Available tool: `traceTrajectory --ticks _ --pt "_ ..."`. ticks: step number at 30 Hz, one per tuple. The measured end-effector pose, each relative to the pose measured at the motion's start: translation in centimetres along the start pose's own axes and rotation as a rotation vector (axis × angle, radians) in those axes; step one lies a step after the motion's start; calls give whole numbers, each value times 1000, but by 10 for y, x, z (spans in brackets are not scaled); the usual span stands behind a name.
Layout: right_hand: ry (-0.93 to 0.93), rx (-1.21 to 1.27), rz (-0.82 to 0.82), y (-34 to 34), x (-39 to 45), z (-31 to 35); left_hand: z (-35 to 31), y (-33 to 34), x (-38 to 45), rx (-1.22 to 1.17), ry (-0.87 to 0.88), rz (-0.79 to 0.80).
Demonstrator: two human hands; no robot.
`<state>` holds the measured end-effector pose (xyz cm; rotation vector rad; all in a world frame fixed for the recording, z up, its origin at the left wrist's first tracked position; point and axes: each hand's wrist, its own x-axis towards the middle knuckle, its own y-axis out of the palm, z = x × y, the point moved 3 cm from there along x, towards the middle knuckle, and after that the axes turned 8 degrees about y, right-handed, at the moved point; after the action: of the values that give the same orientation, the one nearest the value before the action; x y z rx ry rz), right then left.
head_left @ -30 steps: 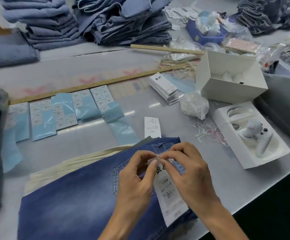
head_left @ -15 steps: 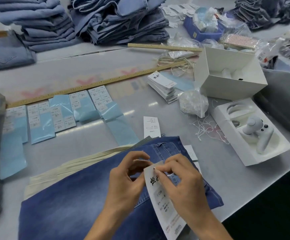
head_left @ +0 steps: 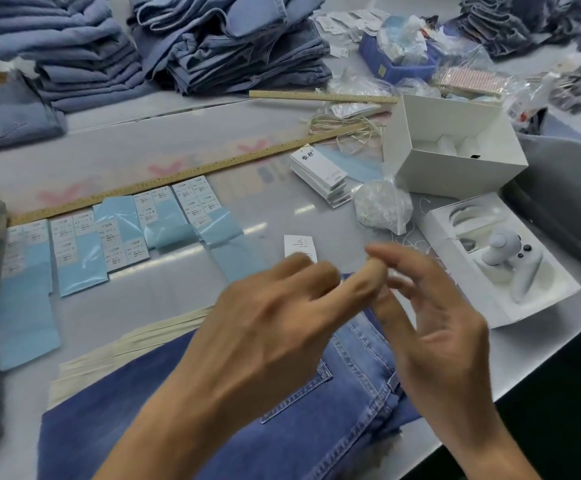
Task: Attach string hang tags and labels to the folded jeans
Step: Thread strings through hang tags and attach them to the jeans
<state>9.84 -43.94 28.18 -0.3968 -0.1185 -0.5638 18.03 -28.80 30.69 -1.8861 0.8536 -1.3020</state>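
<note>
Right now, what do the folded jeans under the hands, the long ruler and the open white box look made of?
Folded jeans: blue denim, matte, with visible weave and tan topstitching round the pocket.
Long ruler: probably wood or bamboo, tan, with fine printed marks along it.
Open white box: likely stiff matte cardboard, with thin folded walls.

Both hands, left (head_left: 275,327) and right (head_left: 434,317), have lifted off the jeans (head_left: 316,427), and the tag they pinched is gone (blurred fingers).

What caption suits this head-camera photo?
Both hands, left and right, meet fingertip to fingertip above folded jeans on a cluttered table.
</note>
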Motion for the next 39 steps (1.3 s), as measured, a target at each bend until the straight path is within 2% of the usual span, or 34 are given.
traceTrajectory --ticks 4,9,11,14,16,20,23,26,29,31,33,36,39 --pt "-128 -79 -10 -5 6 18 5 -18 28 -37 63 -17" --pt "-243 -351 -43 -6 15 6 14 -1 39 -112 42 -56" --pt "-265 -464 -83 -6 18 -8 20 17 40 -101 18 3" --pt "-123 -585 -70 -3 20 -38 27 55 40 -68 -56 206" --pt "-47 -565 -71 -4 18 -55 25 69 40 -72 -53 215" --pt "32 -363 -78 -9 16 -71 26 85 42 -130 -31 56" --pt "118 -256 -54 -5 18 -81 37 101 37 -193 -87 31" --pt "147 -296 -66 1 24 -98 68 127 26 -239 -254 107" --pt "271 -311 -82 12 32 -124 110 161 14 -156 -539 395" --pt "404 -281 -54 23 36 -142 124 179 6 -288 -660 496" --pt "490 -266 -38 32 37 -157 129 191 1 -476 -773 462" --pt "550 -257 -62 42 37 -169 132 196 -1 -594 -878 408" --pt "578 -278 -88 51 35 -173 132 191 -2 -787 -975 220"
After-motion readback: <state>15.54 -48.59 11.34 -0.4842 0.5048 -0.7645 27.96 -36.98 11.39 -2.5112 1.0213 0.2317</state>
